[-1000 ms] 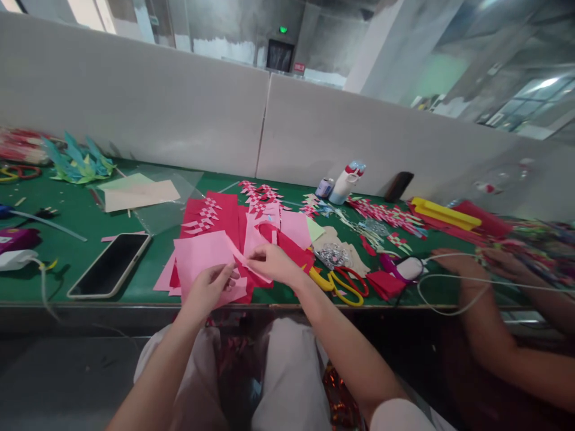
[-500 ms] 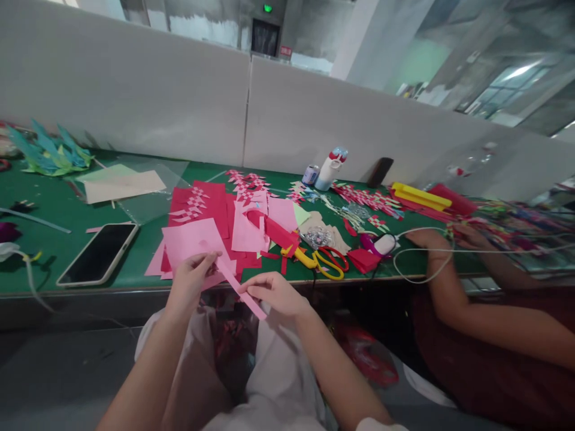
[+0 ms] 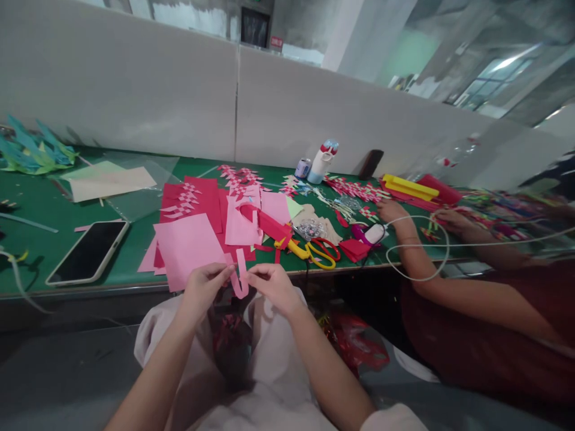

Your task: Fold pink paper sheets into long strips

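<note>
Hands low at table edge, over lap. Left hand and right hand both pinching a pink paper strip, fingers closed on it, one hand per side. Strip bent into a U-loop between the fingertips, hanging just in front of the green table, not resting on it.

Directly behind the loop: large pink sheet overhanging the near table edge, lying on a stack of red sheets. More pink paper to the right of it, red piece on top. Woven red-and-white strips on the red stack, more of them further back.

Phone face up, screen dark, left of the paper pile, near the table edge. Clear plastic sheet and cream paper behind the phone. Teal paper shapes at far left.

Scissors, yellow and red handles, right of the pile near the edge. White bottle and small can at the back by the grey divider.

Co-worker at right: one hand on the table near a white cable, other hand further right among coloured clutter. Yellow box behind them.
</note>
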Demonstrator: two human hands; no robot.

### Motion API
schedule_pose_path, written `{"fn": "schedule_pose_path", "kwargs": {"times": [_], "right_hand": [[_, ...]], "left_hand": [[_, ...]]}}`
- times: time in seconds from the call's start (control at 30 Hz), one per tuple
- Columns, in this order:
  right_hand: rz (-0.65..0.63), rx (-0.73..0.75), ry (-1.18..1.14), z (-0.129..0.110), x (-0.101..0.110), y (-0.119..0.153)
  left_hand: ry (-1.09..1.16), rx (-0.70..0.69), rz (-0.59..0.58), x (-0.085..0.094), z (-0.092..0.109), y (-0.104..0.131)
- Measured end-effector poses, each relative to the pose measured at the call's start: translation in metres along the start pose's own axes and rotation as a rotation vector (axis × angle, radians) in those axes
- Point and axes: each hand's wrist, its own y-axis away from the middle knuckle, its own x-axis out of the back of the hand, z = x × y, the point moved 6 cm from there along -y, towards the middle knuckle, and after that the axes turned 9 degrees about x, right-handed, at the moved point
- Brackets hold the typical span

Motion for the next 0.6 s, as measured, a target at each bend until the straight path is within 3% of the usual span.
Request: {"fn": "schedule_pose_path", "kwargs": {"times": [0.3, 0.6], "right_hand": [[0.068, -0.033, 0.007, 0.002, 0.000, -0.002], [0.007, 0.023, 0.051, -0.004, -0.009, 0.000]], "left_hand": [[0.046, -0.005, -0.101, -0.011, 0.009, 0.017], [0.153, 0.147, -0.093, -0.017, 0.007, 0.018]]}}
